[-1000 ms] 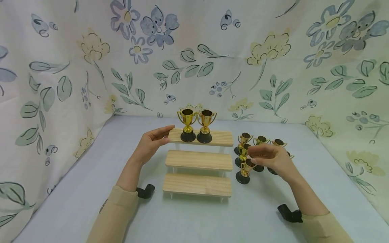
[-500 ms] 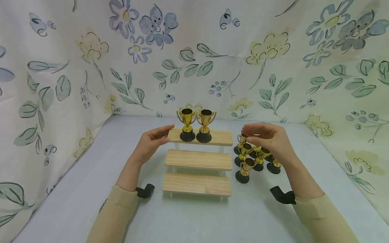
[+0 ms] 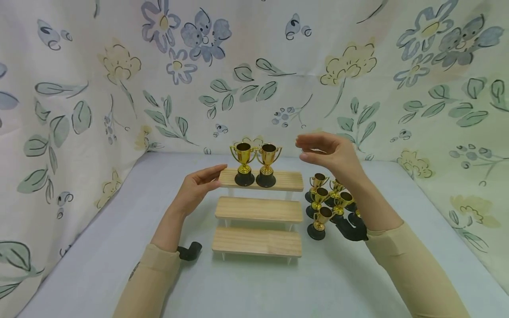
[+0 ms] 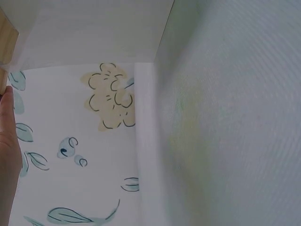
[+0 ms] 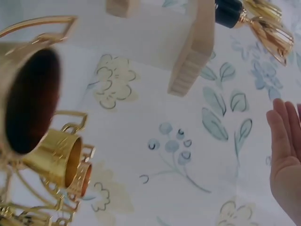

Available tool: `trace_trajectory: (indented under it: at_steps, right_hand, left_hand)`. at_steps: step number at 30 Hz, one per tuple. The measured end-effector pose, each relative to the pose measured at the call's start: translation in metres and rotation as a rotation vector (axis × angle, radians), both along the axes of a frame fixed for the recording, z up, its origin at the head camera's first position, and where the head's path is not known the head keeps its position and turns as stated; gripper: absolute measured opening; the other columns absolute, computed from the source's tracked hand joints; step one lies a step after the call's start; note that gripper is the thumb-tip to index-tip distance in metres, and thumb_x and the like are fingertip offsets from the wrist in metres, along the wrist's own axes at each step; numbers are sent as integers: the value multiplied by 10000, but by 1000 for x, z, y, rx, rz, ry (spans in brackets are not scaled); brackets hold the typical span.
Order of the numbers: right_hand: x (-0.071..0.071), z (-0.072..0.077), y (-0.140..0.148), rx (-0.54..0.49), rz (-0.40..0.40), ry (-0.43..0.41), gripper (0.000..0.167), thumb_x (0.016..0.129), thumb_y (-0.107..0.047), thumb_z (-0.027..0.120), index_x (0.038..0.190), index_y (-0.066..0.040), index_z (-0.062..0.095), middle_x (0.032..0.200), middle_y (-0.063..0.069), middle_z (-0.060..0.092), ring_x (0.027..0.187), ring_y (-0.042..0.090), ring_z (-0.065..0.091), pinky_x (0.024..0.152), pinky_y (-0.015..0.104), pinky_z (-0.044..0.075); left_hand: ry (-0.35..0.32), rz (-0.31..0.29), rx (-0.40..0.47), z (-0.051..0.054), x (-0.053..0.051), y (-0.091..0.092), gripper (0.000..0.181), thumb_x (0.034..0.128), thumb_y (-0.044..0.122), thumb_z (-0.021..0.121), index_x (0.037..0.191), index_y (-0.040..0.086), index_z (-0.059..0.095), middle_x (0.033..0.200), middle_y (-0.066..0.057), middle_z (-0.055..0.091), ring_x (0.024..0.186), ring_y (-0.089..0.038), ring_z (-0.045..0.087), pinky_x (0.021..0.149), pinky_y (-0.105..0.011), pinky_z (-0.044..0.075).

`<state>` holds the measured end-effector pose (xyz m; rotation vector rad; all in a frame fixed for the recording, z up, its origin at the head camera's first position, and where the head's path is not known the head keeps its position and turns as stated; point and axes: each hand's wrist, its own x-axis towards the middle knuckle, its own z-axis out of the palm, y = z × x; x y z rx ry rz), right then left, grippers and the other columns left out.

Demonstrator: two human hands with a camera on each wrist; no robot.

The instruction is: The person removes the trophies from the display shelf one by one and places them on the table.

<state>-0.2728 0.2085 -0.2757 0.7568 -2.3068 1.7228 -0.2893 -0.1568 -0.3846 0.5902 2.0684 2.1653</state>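
Note:
In the head view, a three-tier wooden display stand (image 3: 258,209) with clear supports stands mid-table. Two gold trophy cups (image 3: 244,163) with black bases stand upright side by side on its top tier. My left hand (image 3: 196,187) holds the left end of that tier, thumb at the front corner and fingers toward the back. The left wrist view shows part of the hand (image 4: 8,150) against the wood edge. My right hand (image 3: 332,154) hovers right of the top tier, fingers extended, nothing between them. In the right wrist view that hand (image 5: 287,155) also appears bare.
Several more trophy cups (image 3: 324,215) stand clustered on the table right of the stand, some hidden behind my right forearm. A floral cloth (image 3: 254,97) hangs at the back and sides. White cloth covers the table (image 3: 254,291).
My right hand has risen from above the trophy cluster and moved left toward the top tier, carrying nothing visible. The left hand stays at the stand, and the trophies have not moved.

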Motion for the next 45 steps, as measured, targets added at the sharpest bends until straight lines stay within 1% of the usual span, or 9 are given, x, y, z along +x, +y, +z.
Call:
trace_trajectory:
  at_steps: [6, 11, 15, 18, 20, 27, 34, 40, 45]
  right_hand:
    - [-5, 6, -15, -27, 24, -40, 390, 864, -103, 757, 1239, -48, 669, 1141, -78, 730, 1052, 75, 687, 904, 187, 578]
    - [-9, 6, -29, -20, 59, -50, 401, 863, -102, 757, 1246, -27, 660, 1149, -85, 724, 1065, 63, 686, 923, 197, 575]
    - [-11, 5, -38, -14, 78, -60, 417, 860, -70, 750, 1258, -4, 644, 1219, 29, 712, 1067, 55, 684, 923, 207, 579]
    - [-11, 4, -44, 8, 78, -52, 426, 863, -63, 743, 1273, -12, 638, 1293, 143, 668, 1075, 46, 678, 929, 202, 575]
    - [-11, 3, -47, 25, 67, -42, 432, 864, -70, 746, 1280, -30, 638, 1318, 168, 648, 1082, 39, 672, 932, 197, 572]
    - [-11, 1, -54, 34, 36, -30, 427, 864, -74, 751, 1276, -51, 646, 1321, 178, 640, 1082, 61, 662, 916, 193, 577]
    - [-12, 2, -57, 58, 18, -22, 416, 863, -115, 762, 1264, -73, 660, 1292, 130, 671, 1082, 61, 671, 896, 192, 583]
    - [-13, 2, -59, 76, 12, -19, 393, 861, -135, 768, 1240, -86, 679, 1269, 123, 686, 1085, 72, 662, 888, 194, 580]
    - [-13, 1, -60, 81, 11, -25, 391, 866, -144, 765, 1243, -87, 679, 1269, 113, 688, 1100, 75, 654, 893, 193, 575]
  left_hand:
    - [-11, -21, -14, -2, -1, 4, 557, 936, 89, 665, 1452, 10, 472, 1419, 87, 574, 1297, -1, 530, 1070, -154, 466]
    - [-9, -2, -41, 0, -1, 3, 542, 941, 105, 660, 1451, 44, 486, 1467, 62, 546, 1392, -53, 456, 1124, -169, 424]
    - [-11, -6, -45, 2, -2, 3, 544, 943, 109, 660, 1454, 53, 484, 1492, 42, 527, 1441, -103, 413, 1158, -192, 398]
    - [-11, -8, -47, 3, -2, 3, 545, 943, 105, 658, 1456, 52, 482, 1504, 21, 516, 1433, -94, 421, 1150, -182, 401]
    - [-11, -5, -50, 3, -2, 4, 542, 944, 100, 656, 1455, 51, 483, 1509, 10, 512, 1417, -75, 436, 1137, -170, 410]
    - [-11, 6, -50, 3, -2, 3, 537, 941, 100, 661, 1448, 50, 492, 1502, 8, 518, 1375, -40, 467, 1114, -154, 426]
    - [-11, 2, -36, 1, -2, 1, 537, 942, 84, 655, 1449, 37, 485, 1481, 34, 536, 1361, -25, 477, 1102, -146, 433]
    - [-17, 10, -29, -1, -2, 0, 541, 938, 79, 659, 1449, 37, 486, 1433, 90, 573, 1367, -29, 474, 1117, -156, 425]
    - [-24, 21, -37, 0, -1, -1, 542, 938, 81, 659, 1450, 40, 485, 1452, 71, 561, 1385, -44, 461, 1119, -158, 424]
